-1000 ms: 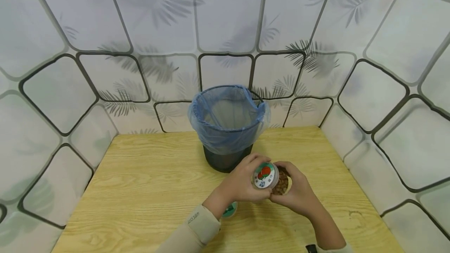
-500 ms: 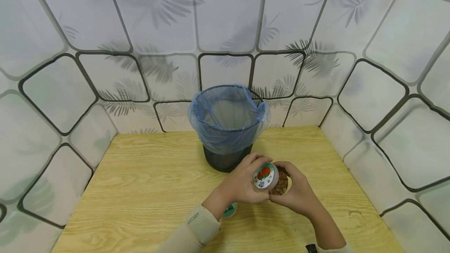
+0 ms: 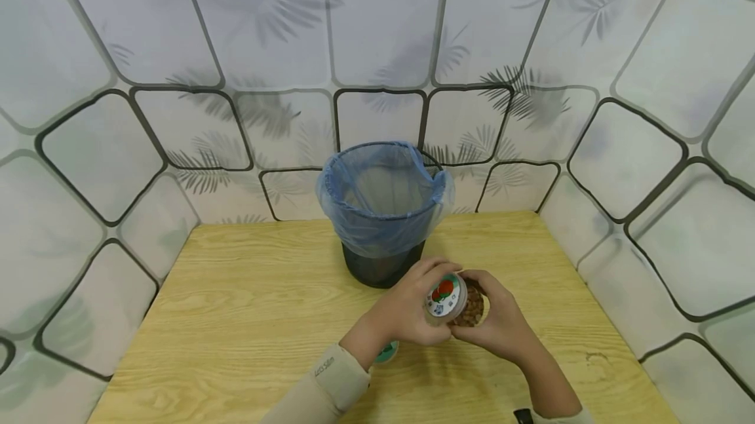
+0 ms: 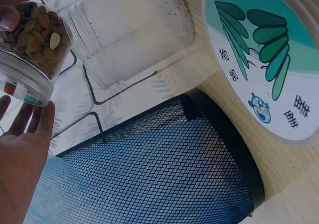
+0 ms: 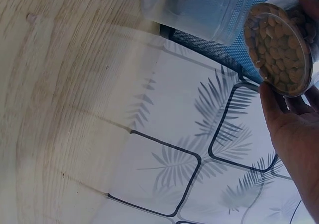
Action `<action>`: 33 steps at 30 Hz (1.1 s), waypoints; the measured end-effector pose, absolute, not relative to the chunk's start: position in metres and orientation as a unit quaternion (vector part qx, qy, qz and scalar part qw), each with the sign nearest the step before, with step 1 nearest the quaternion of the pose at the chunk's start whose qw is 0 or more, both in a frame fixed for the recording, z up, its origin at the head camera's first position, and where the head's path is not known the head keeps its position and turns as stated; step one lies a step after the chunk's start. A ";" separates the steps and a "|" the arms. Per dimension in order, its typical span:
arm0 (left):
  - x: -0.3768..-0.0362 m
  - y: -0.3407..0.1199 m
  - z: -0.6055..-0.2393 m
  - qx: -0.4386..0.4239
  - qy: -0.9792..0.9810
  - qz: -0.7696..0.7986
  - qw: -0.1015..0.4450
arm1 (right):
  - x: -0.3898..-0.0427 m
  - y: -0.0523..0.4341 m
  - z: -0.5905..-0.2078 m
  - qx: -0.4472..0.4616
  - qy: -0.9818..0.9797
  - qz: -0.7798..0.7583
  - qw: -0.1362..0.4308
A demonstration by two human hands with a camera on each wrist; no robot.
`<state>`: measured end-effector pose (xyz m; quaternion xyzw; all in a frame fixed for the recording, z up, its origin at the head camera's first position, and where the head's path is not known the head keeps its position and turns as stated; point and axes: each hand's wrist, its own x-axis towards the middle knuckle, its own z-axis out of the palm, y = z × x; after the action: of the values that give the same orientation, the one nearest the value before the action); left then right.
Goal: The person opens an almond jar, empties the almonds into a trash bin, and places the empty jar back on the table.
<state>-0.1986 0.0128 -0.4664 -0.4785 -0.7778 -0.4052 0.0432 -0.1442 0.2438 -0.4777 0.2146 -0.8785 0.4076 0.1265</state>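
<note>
In the head view, my left hand (image 3: 407, 309) grips the lid end of a clear plastic jar of almonds (image 3: 472, 309), whose lid (image 3: 444, 295) has a red picture on white and green. My right hand (image 3: 501, 319) holds the same jar round its base end. The jar is tilted above the table, and its almonds (image 4: 37, 32) show through the wall in the left wrist view. Its round base (image 5: 279, 52) faces the right wrist camera. Beneath my left wrist is another lid (image 4: 264, 64) with green leaf-like shapes, partly hidden in the head view.
A clear jar (image 4: 132, 30) stands on the table near the green lid; the hands hide it in the head view. Behind them is a black mesh bin (image 3: 383, 267) with a blue liner bag (image 3: 377, 234). Patterned walls (image 3: 377, 24) enclose the wooden table (image 3: 248, 319).
My left hand shifts slightly on the lid: its fingers edge to the right and its thumb moves a little lower. The right hand and the jar stay nearly in place.
</note>
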 end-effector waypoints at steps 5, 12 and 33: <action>-0.198 0.013 -0.465 -0.476 -0.781 -0.402 0.051 | -0.144 0.244 -0.477 0.224 -0.872 0.412 0.139; -0.198 0.012 -0.465 -0.470 -0.784 -0.402 0.053 | -0.142 0.243 -0.475 0.223 -0.868 0.421 0.138; -0.197 0.013 -0.466 -0.429 -0.800 -0.414 0.070 | -0.143 0.243 -0.478 0.216 -0.873 0.415 0.141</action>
<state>-0.1971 0.0128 -0.4660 -0.4288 -0.7997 -0.4143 0.0699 -0.1435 0.2432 -0.4780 0.2158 -0.8725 0.4152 0.1405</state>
